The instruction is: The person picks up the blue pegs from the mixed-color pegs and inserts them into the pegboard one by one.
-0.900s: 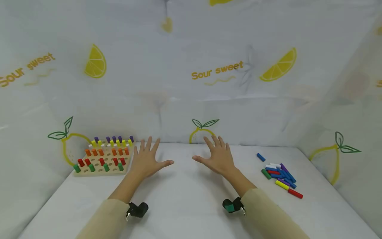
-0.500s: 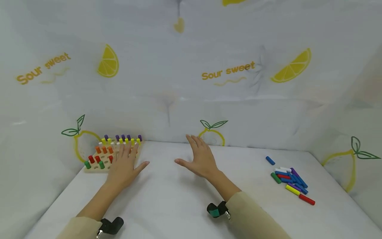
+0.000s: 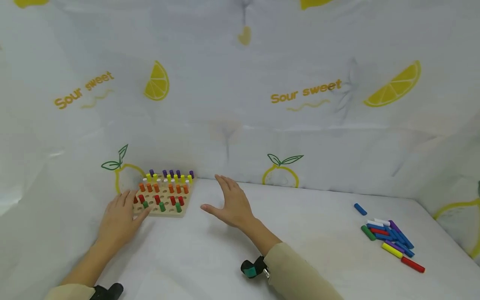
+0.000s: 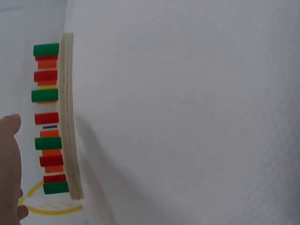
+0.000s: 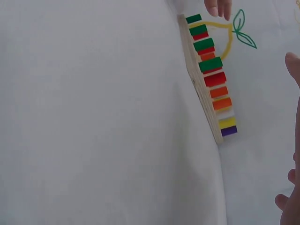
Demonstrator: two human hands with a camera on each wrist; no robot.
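Orange "Sour sweet" lettering (image 3: 306,91) repeats on the backdrop (image 3: 210,54) behind the pegboard (image 3: 165,196).

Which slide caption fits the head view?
Left hand at wooden pegboard, right hand off to its right, loose colored pegs farther right.

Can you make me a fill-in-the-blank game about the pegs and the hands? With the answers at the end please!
1. On the pegboard, the front row of pegs is ____.
2. The back row of pegs is ____.
3. The loose peg lying apart, behind the pile, is ____.
4. The hand nearer that pile is the person's ____ hand.

Missing words: green; purple; blue; right.
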